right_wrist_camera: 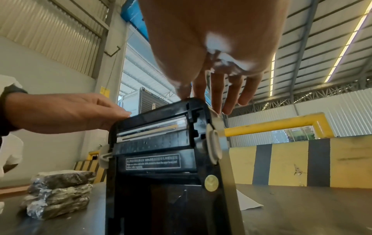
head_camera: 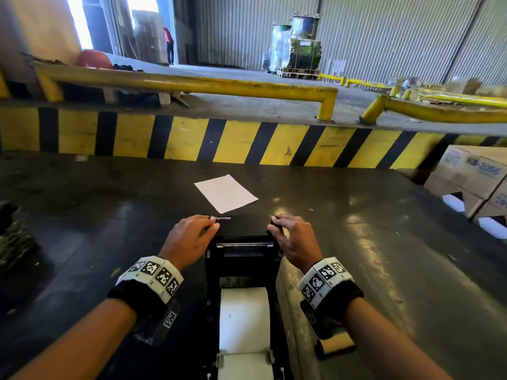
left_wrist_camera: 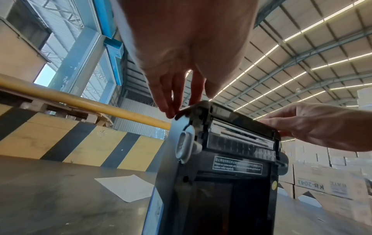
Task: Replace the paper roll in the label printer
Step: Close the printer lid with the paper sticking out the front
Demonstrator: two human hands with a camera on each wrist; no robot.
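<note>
Corrugated metal walls, a yellow guard rail (head_camera: 192, 85) and a yellow-and-black striped kerb (head_camera: 208, 141) are seen from the head view behind a dark, glossy worktop (head_camera: 370, 215). At its middle a black plastic label printer (head_camera: 244, 259) stands with its lid (head_camera: 242, 224) raised; a white paper roll (head_camera: 244, 319) lies in the bay. The lid's far corners are pinched by the left hand (head_camera: 189, 237) and the right hand (head_camera: 295, 239). A flat white sheet (head_camera: 225, 193) lies beyond, a brown cardboard core (head_camera: 336, 344) near the right forearm. From the left wrist, fingertips (left_wrist_camera: 168, 109) are shown curled on the lid's corner, with stacked cartons (left_wrist_camera: 322, 187) behind. From the right wrist, thumb and fingers (right_wrist_camera: 218, 98) are shown clamped on the opposite corner, and crumpled foil-wrapped bundles (right_wrist_camera: 58, 195) sit towards the worktop's left edge.
</note>
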